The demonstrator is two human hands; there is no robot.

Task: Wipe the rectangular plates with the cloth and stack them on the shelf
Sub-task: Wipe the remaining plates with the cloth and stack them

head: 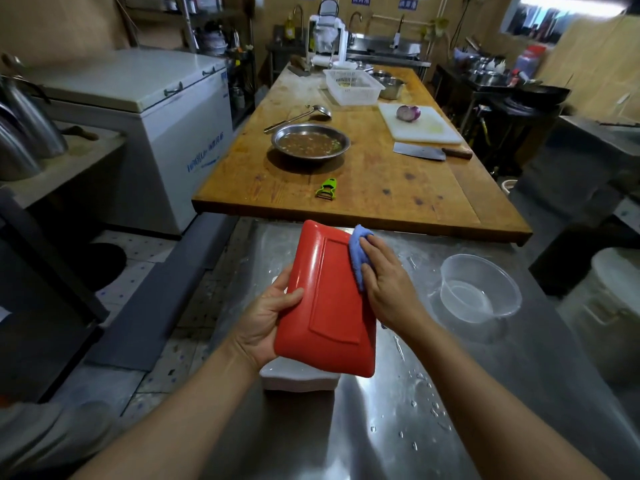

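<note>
Red rectangular plate (329, 299) held in the air over the wet steel desk (485, 393), underside up, raised foot ring showing. Left hand (268, 320) grips its left long edge: thumb curled over the back, the other fingers hidden beneath. Right hand (389, 282) presses a folded blue cloth (358, 252) against the plate's far right corner, fingers bent down over the cloth and holding it to the surface. Directly under the red plate, on the steel desk, sits a stack of white plates (298, 377), mostly covered by it; count cannot be told. Clear plastic bowl (479, 289) stands to the right on the same desk, well apart from the plate, water drops around it.

Beyond, a wooden desk (363, 181) carries a green peeler (327, 188) near its front edge, a metal basin of brown liquid (310, 143), a ladle (298, 117), a cleaver (431, 152), and a white cutting board (419, 124) with 1 halved red onion (408, 112). White chest freezer (156, 109) at left.
</note>
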